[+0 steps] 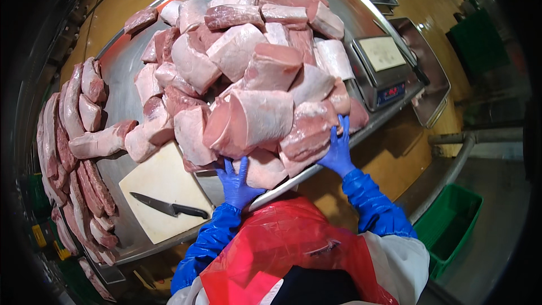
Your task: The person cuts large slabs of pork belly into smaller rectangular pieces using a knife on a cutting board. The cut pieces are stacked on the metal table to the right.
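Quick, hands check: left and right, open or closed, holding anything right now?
Left hand: open, fingers spread against the meat pile's near edge.
Right hand: open, fingers spread against a meat piece.

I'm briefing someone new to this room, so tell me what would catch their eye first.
The big heap of pale pink meat cuts dominates the middle of the metal table. At its near edge, the blue-gloved left hand and right hand stand out, fingers spread. Left of the left hand, a dark knife lies on a white cutting board.
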The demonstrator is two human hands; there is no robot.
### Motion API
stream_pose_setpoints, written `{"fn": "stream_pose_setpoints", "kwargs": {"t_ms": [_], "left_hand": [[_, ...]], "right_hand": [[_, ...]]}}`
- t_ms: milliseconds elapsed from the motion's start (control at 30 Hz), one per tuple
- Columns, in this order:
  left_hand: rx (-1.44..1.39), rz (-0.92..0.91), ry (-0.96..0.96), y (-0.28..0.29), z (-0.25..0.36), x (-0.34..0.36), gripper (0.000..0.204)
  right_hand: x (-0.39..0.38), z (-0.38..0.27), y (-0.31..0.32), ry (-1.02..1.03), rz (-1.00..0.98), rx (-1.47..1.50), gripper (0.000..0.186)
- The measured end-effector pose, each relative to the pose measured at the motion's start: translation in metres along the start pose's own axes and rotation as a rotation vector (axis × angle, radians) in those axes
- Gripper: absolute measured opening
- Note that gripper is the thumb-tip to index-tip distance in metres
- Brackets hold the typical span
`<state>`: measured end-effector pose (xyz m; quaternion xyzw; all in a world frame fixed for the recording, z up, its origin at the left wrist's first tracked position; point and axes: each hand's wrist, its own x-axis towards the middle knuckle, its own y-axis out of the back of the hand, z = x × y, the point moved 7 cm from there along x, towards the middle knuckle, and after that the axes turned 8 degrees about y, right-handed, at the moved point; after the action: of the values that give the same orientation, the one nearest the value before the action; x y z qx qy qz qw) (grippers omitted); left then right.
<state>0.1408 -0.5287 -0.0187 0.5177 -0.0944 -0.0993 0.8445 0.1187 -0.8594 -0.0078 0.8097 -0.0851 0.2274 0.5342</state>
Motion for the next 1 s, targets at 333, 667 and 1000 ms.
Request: {"fn": "stream_pose_setpoints", "kwargs": {"t_ms": [333,667,1000], "left_hand": [[-0.192,-0.284,0.074,-0.019,0.047,0.126,0.095],[-0.176,-0.142,0.12,-0.033,0.034,0.22,0.097],[-0.145,-0.109,0.115,-0.042,0.067,0.317,0.103]], "right_hand": [[0.067,0.072,-0.039,-0.104,-0.141,0.019,0.13],[0.153,0.106,-0.058,-0.15,-0.106,-0.054,0.13],[0.254,0.156,-0.063,-0.372,-0.184,0.044,0.115]]}}
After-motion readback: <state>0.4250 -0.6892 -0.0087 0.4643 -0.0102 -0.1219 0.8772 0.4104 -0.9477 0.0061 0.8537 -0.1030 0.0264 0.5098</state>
